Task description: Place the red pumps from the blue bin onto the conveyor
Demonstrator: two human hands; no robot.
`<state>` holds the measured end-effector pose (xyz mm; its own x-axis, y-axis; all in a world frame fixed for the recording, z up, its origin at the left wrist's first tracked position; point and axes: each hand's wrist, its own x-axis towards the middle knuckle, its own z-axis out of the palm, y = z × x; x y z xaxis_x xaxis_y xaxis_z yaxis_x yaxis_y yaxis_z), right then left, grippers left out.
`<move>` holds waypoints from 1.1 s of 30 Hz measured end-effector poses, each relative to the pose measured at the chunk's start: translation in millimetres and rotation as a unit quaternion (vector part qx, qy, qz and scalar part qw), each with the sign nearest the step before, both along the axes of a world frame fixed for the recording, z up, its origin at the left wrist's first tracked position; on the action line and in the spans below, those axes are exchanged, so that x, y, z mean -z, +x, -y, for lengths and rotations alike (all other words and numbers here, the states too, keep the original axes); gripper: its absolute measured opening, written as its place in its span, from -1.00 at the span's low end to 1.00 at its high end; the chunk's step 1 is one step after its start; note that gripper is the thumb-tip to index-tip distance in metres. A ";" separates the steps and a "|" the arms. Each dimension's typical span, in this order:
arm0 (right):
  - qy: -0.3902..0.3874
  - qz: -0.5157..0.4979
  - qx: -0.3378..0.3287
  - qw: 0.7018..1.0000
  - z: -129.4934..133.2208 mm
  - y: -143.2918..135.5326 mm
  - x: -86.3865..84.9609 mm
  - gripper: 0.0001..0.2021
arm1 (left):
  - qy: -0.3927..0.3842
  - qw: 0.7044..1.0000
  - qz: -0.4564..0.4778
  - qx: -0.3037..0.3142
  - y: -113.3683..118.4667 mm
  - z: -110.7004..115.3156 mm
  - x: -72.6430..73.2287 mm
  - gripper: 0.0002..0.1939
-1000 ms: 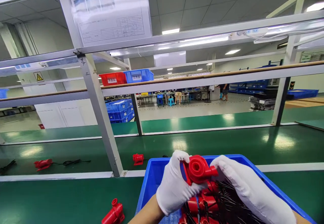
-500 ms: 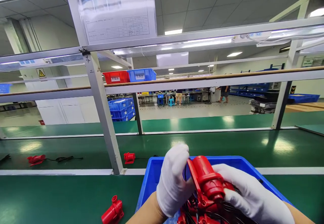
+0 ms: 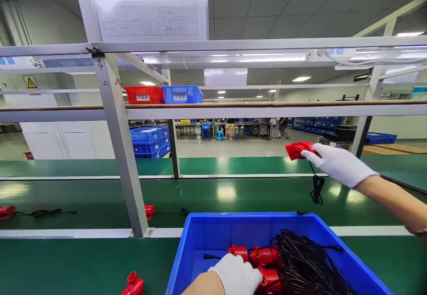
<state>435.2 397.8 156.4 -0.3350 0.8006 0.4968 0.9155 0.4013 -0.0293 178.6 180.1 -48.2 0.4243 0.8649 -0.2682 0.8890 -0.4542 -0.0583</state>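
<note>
My right hand [image 3: 340, 164], in a white glove, holds up a red pump [image 3: 298, 150] above the green surface, its fingers closed on the casing. A bundled black cable [image 3: 316, 188] dangles from that pump. In the blue crate [image 3: 247, 218], my gloved left hand [image 3: 235, 275] is curled against another red pump [image 3: 269, 281]; its fingertips are hidden. More red pumps [image 3: 266, 257] lie in the crate beside a heap of black cables [image 3: 307, 259]. A black cable plug [image 3: 211, 257] points left near the left hand.
Outside the crate a red pump [image 3: 133, 285] stands at the lower left. Two further pumps lie along the far belt, one partly behind the metal post [image 3: 123, 153]. A shelf carries a red bin [image 3: 144, 95] and a blue bin [image 3: 183, 94]. People stand far back.
My right hand has lifted a pump out of the crate, forward and to the right. My left hand has lowered into the crate. The view has shifted, showing more of the crate's inside.
</note>
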 end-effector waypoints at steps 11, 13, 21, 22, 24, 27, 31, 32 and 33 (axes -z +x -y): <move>-0.372 0.243 -0.014 0.896 -71.5 -110.4 149.2 -0.72 | -0.051 0.999 -0.009 0.001 -7.4 -12.3 -11.5 -0.76; -0.404 0.261 -0.029 0.876 -70.2 -123.0 161.3 -0.73 | 0.012 0.993 0.101 -0.055 -10.7 -8.7 -24.9 -0.75; -0.252 0.203 -0.215 0.922 -28.7 -151.4 142.8 -0.66 | 0.273 0.759 0.545 -0.228 -22.8 -3.0 -61.4 -0.71; -0.234 0.193 -0.249 0.920 -12.5 -153.8 144.3 -0.65 | 0.275 0.746 0.561 -0.229 -23.4 -4.4 -60.7 -0.72; -0.219 0.185 -0.315 0.905 24.8 -158.7 156.1 -0.63 | 0.276 0.734 0.578 -0.228 -24.0 -6.7 -59.1 -0.74; -0.229 0.196 -0.382 0.874 78.4 -168.9 188.4 -0.67 | 0.274 0.728 0.585 -0.230 -24.9 -7.5 -59.6 -0.76; -0.252 0.195 -0.402 0.858 117.1 -182.2 221.2 -0.67 | 0.266 0.718 0.595 -0.245 -29.5 -6.1 -62.5 -0.75; -0.254 0.184 -0.401 0.861 120.0 -183.1 222.8 -0.68 | 0.262 0.713 0.601 -0.250 -31.3 -6.1 -62.6 -0.74; -0.255 0.170 -0.398 0.864 120.9 -182.7 221.1 -0.70 | 0.258 0.707 0.608 -0.255 -33.2 -6.4 -62.1 -0.74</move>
<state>252.5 276.9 -64.7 -0.9382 0.3345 -0.0891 0.3453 0.9226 -0.1721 145.4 186.5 13.9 -0.3316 0.8385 0.4324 0.4649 -0.2536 0.8482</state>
